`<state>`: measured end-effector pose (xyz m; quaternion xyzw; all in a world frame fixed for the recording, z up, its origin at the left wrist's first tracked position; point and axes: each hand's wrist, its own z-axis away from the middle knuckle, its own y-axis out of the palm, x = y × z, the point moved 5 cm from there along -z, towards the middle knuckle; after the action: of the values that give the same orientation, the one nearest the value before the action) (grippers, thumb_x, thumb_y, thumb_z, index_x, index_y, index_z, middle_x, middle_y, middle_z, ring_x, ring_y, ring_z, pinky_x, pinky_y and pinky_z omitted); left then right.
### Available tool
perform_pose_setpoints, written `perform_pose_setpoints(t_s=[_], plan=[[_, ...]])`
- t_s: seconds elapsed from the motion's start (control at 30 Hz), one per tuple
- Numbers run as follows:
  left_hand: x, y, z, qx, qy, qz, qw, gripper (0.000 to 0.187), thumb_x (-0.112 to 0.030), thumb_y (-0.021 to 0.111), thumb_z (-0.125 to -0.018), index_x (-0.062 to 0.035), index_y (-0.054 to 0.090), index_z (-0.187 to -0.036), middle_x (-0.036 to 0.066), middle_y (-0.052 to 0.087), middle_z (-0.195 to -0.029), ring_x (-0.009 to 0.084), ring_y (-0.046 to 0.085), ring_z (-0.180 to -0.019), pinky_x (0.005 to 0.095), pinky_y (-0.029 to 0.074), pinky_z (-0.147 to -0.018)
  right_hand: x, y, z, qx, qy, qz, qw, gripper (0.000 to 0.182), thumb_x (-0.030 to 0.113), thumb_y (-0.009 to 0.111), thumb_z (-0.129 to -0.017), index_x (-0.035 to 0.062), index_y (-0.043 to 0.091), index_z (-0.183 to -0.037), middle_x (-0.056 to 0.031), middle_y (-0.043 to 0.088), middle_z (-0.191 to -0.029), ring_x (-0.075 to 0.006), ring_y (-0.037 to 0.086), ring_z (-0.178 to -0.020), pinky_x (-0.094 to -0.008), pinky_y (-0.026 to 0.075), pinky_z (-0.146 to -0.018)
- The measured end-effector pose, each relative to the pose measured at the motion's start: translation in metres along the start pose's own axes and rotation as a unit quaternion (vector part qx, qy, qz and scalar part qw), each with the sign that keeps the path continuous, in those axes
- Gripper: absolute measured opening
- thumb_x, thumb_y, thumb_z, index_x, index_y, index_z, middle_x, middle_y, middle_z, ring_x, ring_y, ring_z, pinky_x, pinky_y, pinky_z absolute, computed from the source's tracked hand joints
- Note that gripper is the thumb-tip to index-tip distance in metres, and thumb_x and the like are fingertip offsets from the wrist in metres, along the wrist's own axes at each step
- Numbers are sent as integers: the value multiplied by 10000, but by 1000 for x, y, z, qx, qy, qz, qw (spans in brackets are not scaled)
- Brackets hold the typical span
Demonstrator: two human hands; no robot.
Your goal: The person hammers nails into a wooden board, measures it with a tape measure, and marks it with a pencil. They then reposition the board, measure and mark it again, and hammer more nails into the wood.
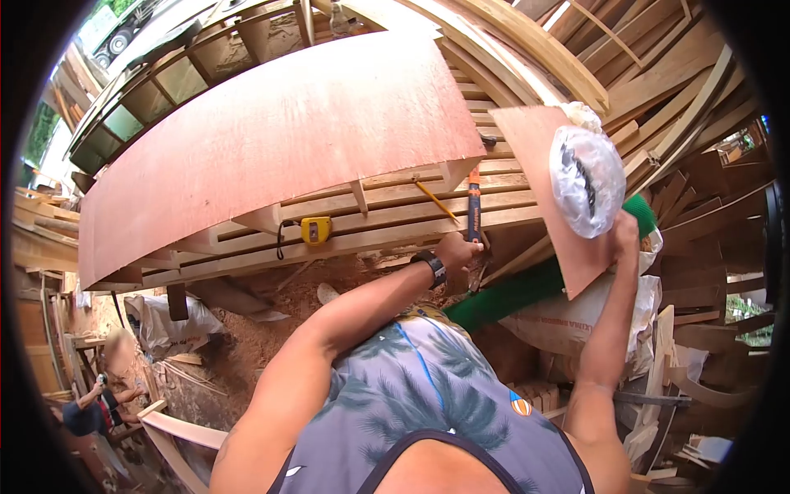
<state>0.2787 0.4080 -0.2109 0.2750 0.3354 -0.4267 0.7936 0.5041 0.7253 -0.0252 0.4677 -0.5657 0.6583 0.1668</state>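
Observation:
My left hand [457, 252], with a watch on its wrist, is closed at the lower end of a hammer [474, 206] with an orange and black handle. Its fingers are partly hidden. My right hand [626, 234] grips the right edge of a tilted thin plywood piece [535, 165]. A clear plastic bag [605, 177] with dark contents rests against that piece. Left of the hammer, a yellow pencil [436, 202] and a yellow tape measure [315, 230] lie on the wooden slats [370, 221]. A large curved plywood sheet [280, 140] covers much of the slatted frame.
A green roll [510, 292] lies below the frame, beside white sacks [568, 317]. Long timber strips [535, 49] and boards are stacked at the upper right. Another ribbed wooden frame [181, 82] stands behind the sheet. Another person [90, 412] is at the lower left.

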Motion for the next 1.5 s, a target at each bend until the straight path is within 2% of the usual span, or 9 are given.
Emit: perform_pose_setpoints(t_s=[0.13, 0.23, 0.57, 0.67, 0.8, 0.87, 1.1, 1.2, 1.5], plan=[[-60, -14, 77, 30, 247, -205, 947, 345, -293, 717, -953, 26, 701, -1082, 121, 725, -885, 165, 693, -841, 312, 570, -741, 78, 42, -101, 155, -278, 88, 944, 362, 215, 474, -1002, -33, 732, -1057, -56, 730, -952, -134, 639, -844, -316, 524, -760], [-131, -49, 173, 57, 352, -215, 909, 283, -194, 707, -962, 49, 684, -1106, 180, 746, -947, 212, 712, -863, 326, 569, -761, 161, 127, -144, 233, -228, -24, 945, 311, 186, 519, -992, -28, 737, -1050, -63, 736, -937, -156, 657, -814, -319, 544, -739], [-227, -280, 336, -468, 433, -227, 737, 169, -98, 688, -975, 21, 703, -1094, 94, 739, -957, 123, 673, -861, 267, 548, -778, 398, 474, -79, 281, -424, 239, 827, 269, 107, 544, -921, 85, 756, -1084, -119, 749, -1057, -293, 718, -960, -399, 593, -815], [-243, -315, 354, -506, 459, -331, 651, 143, -34, 601, -980, 45, 702, -1044, 179, 740, -961, 251, 723, -861, 345, 568, -782, 457, 528, -11, 255, -537, 512, 620, 288, 162, 519, -953, 82, 746, -1110, -142, 740, -1120, -317, 713, -1046, -416, 578, -886], [-253, -362, 335, -425, 489, -469, 601, 219, 87, 532, -936, 54, 708, -1061, 198, 723, -1050, 325, 714, -977, 363, 549, -898, 490, 559, 33, 291, -319, 219, 875, 321, 263, 565, -922, 25, 756, -1020, -192, 738, -1090, -336, 714, -1033, -413, 572, -898], [-255, -398, 313, -426, 447, -497, 609, 197, 42, 554, -938, 51, 721, -1043, 206, 727, -1063, 346, 715, -982, 377, 552, -902, 503, 607, 34, 331, -328, 249, 849, 496, 455, 611, -928, 60, 720, -1208, -194, 672, -1302, -351, 646, -1208, -447, 531, -1004], [-235, -505, 266, -411, 200, -598, 658, 257, -238, 695, -892, -23, 757, -1019, 212, 735, -1053, 358, 699, -993, 430, 538, -917, 540, 569, 67, 299, -483, 158, 808, 538, 602, 675, -865, 109, 787, -1046, -147, 747, -1112, -336, 690, -1087, -438, 545, -923], [-229, -509, 271, -391, 345, -604, 602, 191, -177, 687, -899, 1, 747, -937, 195, 714, -914, 371, 681, -893, 426, 527, -824, 516, 469, 51, 251, -496, 52, 830, 549, 600, 688, -861, 104, 781, -1077, -145, 745, -1111, -355, 683, -1099, -427, 544, -948], [-238, -489, 281, -489, 315, -546, 603, 275, -212, 693, -949, 55, 710, -884, 191, 695, -863, 341, 676, -791, 418, 503, -752, 252, 211, -48, 181, -114, -99, 972, 362, 318, 734, -960, -8, 725, -1116, -51, 695, -864, -122, 629, -733, -267, 529, -640]])
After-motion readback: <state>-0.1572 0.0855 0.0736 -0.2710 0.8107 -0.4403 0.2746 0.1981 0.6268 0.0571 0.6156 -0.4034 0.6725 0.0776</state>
